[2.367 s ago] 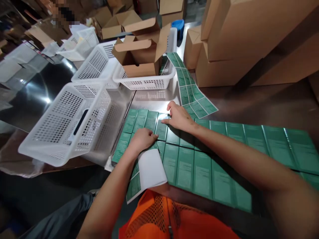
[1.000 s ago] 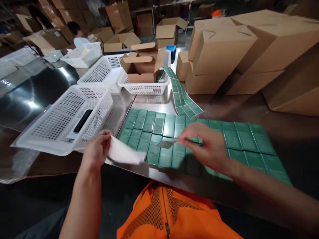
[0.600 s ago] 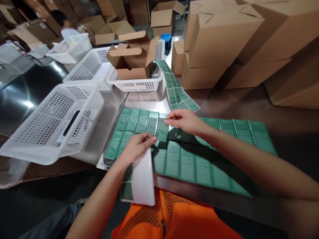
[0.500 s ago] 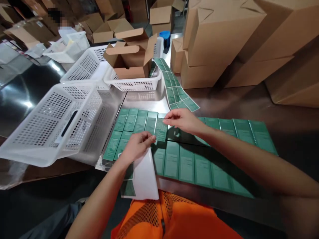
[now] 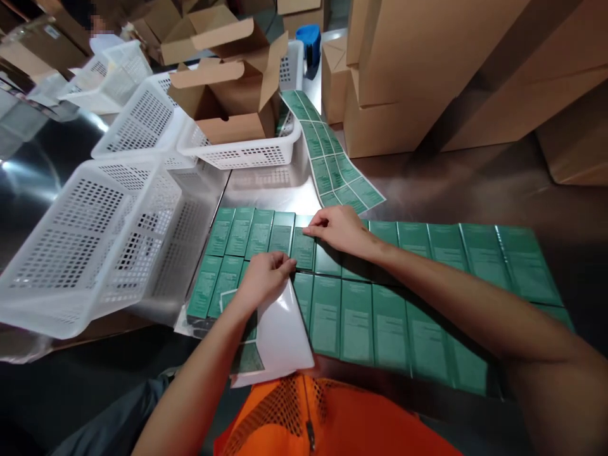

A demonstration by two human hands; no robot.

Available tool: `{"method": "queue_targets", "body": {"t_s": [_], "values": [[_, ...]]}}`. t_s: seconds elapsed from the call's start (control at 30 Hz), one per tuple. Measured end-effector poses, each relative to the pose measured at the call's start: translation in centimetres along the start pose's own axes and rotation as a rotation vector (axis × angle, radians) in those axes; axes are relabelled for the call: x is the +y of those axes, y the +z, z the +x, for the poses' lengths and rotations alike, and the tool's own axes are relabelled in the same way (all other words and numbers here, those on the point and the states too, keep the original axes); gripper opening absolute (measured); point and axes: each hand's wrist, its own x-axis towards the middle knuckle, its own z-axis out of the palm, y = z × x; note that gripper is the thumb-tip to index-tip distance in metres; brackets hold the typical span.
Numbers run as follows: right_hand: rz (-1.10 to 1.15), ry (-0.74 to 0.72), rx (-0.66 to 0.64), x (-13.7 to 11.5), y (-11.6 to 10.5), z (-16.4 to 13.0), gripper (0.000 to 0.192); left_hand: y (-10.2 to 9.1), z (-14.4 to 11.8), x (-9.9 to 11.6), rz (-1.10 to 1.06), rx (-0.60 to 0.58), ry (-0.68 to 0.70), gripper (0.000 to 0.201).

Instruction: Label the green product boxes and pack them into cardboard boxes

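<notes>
Two rows of flat green boxes lie side by side on the steel table. My right hand presses a green label onto a box in the far row, fingers pinched at the label's top edge. My left hand rests on the near row and holds a white sticker backing sheet, which curls toward my orange vest; a few green labels still sit on the sheet.
A tilted white perforated basket stands left of the boxes. Behind it are more white baskets, one holding an open cardboard box. A strip of green labels trails from there. Large cartons stack at the right.
My right hand peeled a label off the sheet, carried it to the far row and laid it on a box. My left hand brought the backing sheet back onto the near row.
</notes>
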Motion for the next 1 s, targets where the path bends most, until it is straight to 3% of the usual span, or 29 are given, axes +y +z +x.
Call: {"method": "queue_targets", "body": {"t_s": [0.33,0.53,0.57,0.67,0.77,0.83,1.0], "values": [[-0.05,-0.012,0.018,-0.3,0.1,-0.2,0.016,0.1,0.5,0.2,-0.017,-0.017,-0.086,0.033],[-0.131,-0.078,0.079,0.1,0.8,-0.5,0.016,0.2,0.8,1.0,0.104,0.017,-0.097,0.031],[-0.138,-0.08,0.124,0.1,0.9,-0.5,0.02,0.1,0.9,1.1,0.117,0.017,-0.095,0.031],[-0.121,-0.047,0.237,0.3,1.2,-0.4,0.055,-0.2,1.1,1.2,0.154,0.01,-0.082,0.035],[-0.112,-0.032,0.195,0.4,1.1,-0.2,0.055,-0.8,0.4,1.3,0.193,0.032,-0.062,0.033],[-0.111,-0.028,0.16,0.2,0.9,-0.3,0.049,-1.4,-0.7,1.5,0.225,0.13,-0.052,0.031],[0.102,-0.065,0.065,-3.3,0.8,-4.0,0.027,-2.6,-4.5,1.7,0.19,0.609,-0.034,0.044]]}}
